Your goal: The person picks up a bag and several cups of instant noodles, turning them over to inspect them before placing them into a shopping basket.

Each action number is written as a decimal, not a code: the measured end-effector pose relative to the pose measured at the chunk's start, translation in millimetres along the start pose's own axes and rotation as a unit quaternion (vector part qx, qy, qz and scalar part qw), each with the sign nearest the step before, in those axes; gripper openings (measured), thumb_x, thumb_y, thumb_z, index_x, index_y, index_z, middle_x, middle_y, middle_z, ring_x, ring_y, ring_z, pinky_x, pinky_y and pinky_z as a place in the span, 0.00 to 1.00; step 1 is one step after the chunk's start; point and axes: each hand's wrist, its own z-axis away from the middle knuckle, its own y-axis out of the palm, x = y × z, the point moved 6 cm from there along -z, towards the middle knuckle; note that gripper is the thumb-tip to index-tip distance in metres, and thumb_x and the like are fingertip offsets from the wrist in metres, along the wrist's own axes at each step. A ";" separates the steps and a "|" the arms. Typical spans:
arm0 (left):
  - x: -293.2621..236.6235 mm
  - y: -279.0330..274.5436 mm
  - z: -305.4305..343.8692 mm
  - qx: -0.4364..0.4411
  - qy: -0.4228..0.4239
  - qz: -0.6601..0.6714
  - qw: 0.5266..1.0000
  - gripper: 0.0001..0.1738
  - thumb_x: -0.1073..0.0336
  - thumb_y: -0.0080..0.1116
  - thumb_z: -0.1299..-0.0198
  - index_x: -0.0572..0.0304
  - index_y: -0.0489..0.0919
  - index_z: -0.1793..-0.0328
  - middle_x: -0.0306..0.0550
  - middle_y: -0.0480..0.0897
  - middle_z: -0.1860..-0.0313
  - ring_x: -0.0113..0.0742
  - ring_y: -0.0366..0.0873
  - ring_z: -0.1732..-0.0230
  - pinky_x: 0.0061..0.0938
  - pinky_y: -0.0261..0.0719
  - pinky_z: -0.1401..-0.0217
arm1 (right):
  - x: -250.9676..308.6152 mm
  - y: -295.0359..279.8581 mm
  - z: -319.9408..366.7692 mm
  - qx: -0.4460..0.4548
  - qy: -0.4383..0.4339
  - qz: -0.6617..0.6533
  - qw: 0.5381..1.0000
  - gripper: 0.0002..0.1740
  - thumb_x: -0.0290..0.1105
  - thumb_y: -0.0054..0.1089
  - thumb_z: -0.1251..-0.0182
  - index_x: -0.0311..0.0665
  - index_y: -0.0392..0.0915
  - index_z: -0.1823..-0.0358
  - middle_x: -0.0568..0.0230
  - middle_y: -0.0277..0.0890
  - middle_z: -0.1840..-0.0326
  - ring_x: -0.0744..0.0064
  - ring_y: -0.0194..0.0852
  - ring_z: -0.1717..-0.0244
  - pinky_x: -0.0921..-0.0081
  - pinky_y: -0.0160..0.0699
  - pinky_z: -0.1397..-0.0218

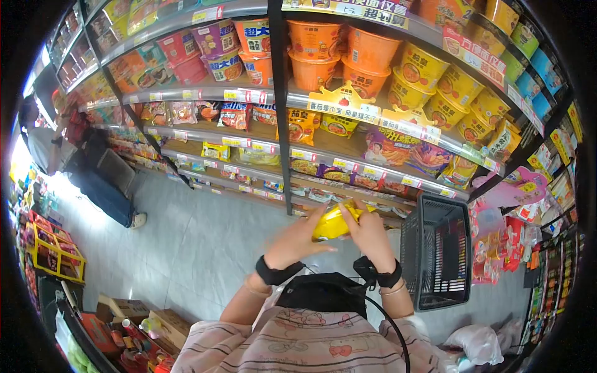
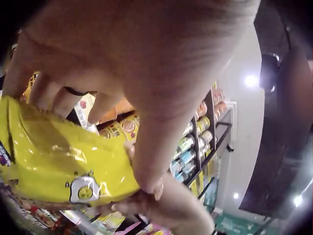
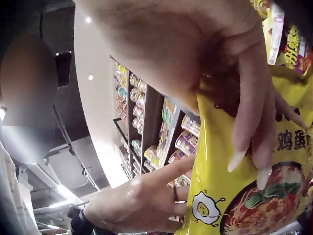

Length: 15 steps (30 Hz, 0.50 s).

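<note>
Both hands hold a yellow packet of instant noodles (image 1: 334,222) in front of the body, over the floor near the shelves. The left hand (image 1: 297,238) grips its left side; in the left wrist view the thumb lies at the packet's edge and the fingers reach along its far side. From the right, the right hand (image 1: 371,235) holds it, its fingers (image 3: 252,112) bent over the printed front. That front shows a noodle bowl picture and a cartoon egg. In the right wrist view the left hand (image 3: 137,200) is partly hidden behind the packet.
Shelves (image 1: 249,96) of cup and bag noodles rise ahead. A dark shopping basket (image 1: 410,261) stands on the floor at the right. Another person (image 1: 93,168) is at the far left. Cardboard boxes (image 1: 171,326) lie at the lower left, a white bag (image 1: 476,343) at the lower right.
</note>
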 end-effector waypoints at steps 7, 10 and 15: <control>64.8 -1.0 -5.8 -0.117 -0.126 0.035 0.984 0.31 0.64 0.66 0.52 0.64 0.67 0.42 0.54 0.78 0.53 0.46 0.77 0.52 0.31 0.74 0.50 | 25.2 -2.4 -4.1 0.031 -0.005 -0.165 0.986 0.41 0.46 0.55 0.38 0.30 0.47 0.33 0.46 0.76 0.65 0.61 0.78 0.75 0.71 0.77 0.72; 93.8 -7.6 -17.2 -0.139 -0.087 0.223 0.961 0.27 0.65 0.64 0.50 0.64 0.69 0.45 0.49 0.80 0.56 0.39 0.78 0.55 0.29 0.75 0.54 | 0.6 -25.3 -15.2 -0.012 0.013 -0.196 0.981 0.45 0.44 0.58 0.40 0.34 0.40 0.30 0.49 0.75 0.59 0.65 0.77 0.66 0.72 0.76 0.64; 117.4 -3.3 -59.9 -0.045 -0.124 0.384 0.914 0.22 0.65 0.60 0.44 0.66 0.71 0.44 0.43 0.78 0.52 0.27 0.75 0.54 0.24 0.74 0.51 | -74.2 10.5 -60.6 0.080 0.088 -0.226 0.967 0.46 0.45 0.61 0.42 0.36 0.43 0.31 0.54 0.69 0.49 0.67 0.69 0.50 0.73 0.73 0.53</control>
